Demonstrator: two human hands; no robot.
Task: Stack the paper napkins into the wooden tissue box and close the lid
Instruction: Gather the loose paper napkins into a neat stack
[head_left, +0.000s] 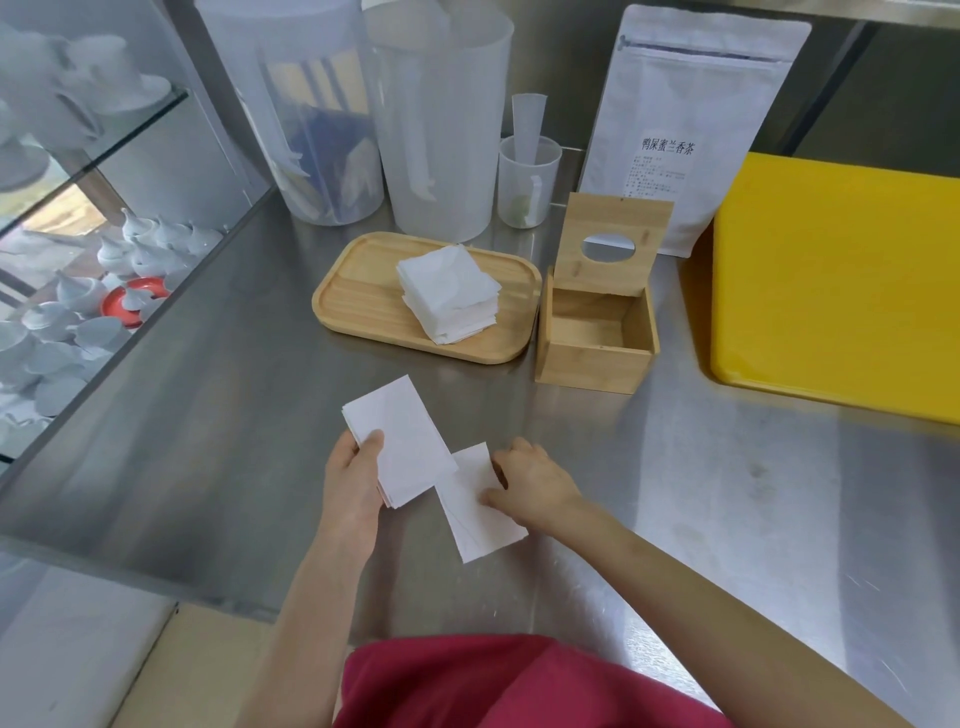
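Observation:
The wooden tissue box (597, 358) stands on the steel counter with its lid (613, 249) raised upright; the inside looks empty. A pile of white napkins (449, 291) lies on a wooden tray (358, 301) to its left. Near the counter's front, my left hand (353, 483) grips a small folded stack of napkins (405, 441). My right hand (535, 483) rests on a single folded napkin (478, 509) lying flat on the counter, fingers pinching its right edge.
A yellow board (841, 280) lies right of the box. Behind stand tall translucent containers (441, 114), a small measuring cup (527, 176) and a white tea pouch (685, 124). A glass cabinet with white crockery (78, 291) borders the left.

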